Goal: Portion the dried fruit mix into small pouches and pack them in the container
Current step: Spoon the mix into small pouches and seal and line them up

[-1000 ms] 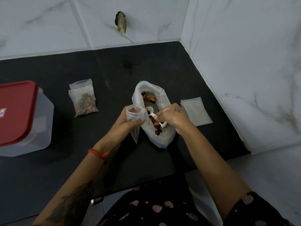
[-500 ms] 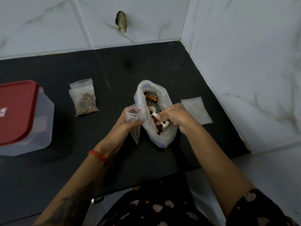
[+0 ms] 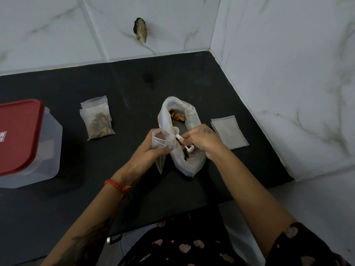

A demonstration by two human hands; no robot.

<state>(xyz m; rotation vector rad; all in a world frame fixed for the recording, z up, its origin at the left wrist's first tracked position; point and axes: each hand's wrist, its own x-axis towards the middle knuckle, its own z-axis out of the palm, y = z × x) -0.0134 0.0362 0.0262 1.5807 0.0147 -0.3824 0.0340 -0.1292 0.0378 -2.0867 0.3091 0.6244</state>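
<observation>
Her left hand grips an open small pouch beside the big bag mid-counter; the right hand pinches a white scoop, its bowl half hidden. The red-lidded container is cut off at left.

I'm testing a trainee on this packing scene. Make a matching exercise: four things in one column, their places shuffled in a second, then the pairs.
Things
1. container
2. filled pouch
3. empty pouches
4. scoop

Places
A. flat on the counter, right of the big bag
B. gripped in the right hand, inside the big bag
C. far left, under a red lid
D. on the counter between the container and the big bag

Pairs: 1-C, 2-D, 3-A, 4-B
</observation>
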